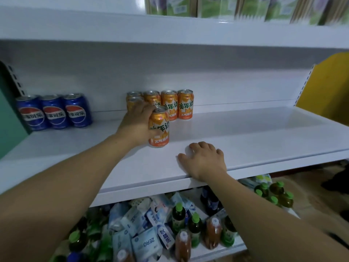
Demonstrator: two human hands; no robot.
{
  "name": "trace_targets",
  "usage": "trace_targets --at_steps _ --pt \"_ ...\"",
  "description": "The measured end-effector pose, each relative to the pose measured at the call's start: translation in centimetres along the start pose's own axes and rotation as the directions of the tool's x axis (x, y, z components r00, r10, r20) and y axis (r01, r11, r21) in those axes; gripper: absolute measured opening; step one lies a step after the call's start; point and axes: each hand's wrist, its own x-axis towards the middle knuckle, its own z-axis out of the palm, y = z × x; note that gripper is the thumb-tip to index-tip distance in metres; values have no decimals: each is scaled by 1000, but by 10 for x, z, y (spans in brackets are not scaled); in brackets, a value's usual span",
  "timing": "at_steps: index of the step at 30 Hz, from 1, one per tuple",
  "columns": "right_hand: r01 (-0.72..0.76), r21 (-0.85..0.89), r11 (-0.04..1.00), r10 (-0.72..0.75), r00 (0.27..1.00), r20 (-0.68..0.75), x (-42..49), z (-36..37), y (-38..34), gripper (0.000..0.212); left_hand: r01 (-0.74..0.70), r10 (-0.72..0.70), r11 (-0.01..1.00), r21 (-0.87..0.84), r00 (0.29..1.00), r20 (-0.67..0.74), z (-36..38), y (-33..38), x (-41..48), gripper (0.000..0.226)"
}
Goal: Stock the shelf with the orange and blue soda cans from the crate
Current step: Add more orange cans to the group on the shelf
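Lighting's looking pretty dim and flat here, kind of bluish. The upper shelf (170, 29) is throwing a wide grey shadow across the back panel (132, 59), and the white shelf (264, 137) is picking up a soft sheen on the right. The cartons (245, 6) up top are smearing badly, the bottles (178, 214) below are sinking into murk, and the wide lens is bowing every shelf edge. The front orange can (160, 125) is reading fairly crisp.

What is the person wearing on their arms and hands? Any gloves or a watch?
Nothing at all. The left hand and the right hand have no gloves, and no rings show on the fingers. The left arm and the right arm are bare right to the picture's edge: no sleeves, no watch, no bracelet.
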Motion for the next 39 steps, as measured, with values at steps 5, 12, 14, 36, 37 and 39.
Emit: trace_targets --at_steps 5,12,14,36,37,39 --pt "9 11 1000 -9 1000 -16 -1 -2 -1 63 82 -94 963 255 995 36 3 -12 24 82" --pt "17 23 1000 -17 1000 -18 -3 -4 -1 60 155 -161 980 127 986 38 18 -25 42 87" --pt "16 29 999 -15 1000 -22 -3 -4 -1 61 150 -154 983 101 988 24 20 -26 46 85" --pt "12 150 989 -19 999 44 -6 -16 10 56 213 -222 971 112 971 85 3 17 26 82" --pt "-22 172 985 11 998 65 -6 -23 15 57 165 -176 983 84 975 135 -1 27 17 77" --pt "-98 153 983 85 992 91 -14 -42 34 60 72 -71 997 5 968 242 -7 52 -5 70"
